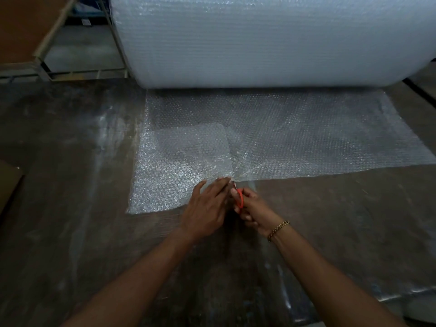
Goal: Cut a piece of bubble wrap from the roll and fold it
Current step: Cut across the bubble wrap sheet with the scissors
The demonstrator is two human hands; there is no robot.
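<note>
A big roll of bubble wrap (271, 38) lies across the far side of the floor. Its unrolled sheet (306, 135) spreads toward me. On the left, a smaller folded-looking layer of bubble wrap (179, 166) lies over the sheet and reaches nearer to me. My left hand (207, 211) lies flat, fingers spread, pressing the near edge of that layer. Right beside it, my right hand (252, 211) grips red-handled scissors (239, 199), whose blade tips touch the sheet's near edge. A gold chain bracelet (278, 230) is on my right wrist.
The floor (70, 208) is dark, worn and stained. A metal rack frame (113, 41) stands at the far left beside the roll, with brown cardboard (26, 24) leaning on it. Another cardboard edge (9, 185) lies at the left. A shiny plastic sheet (405, 293) covers the floor at near right.
</note>
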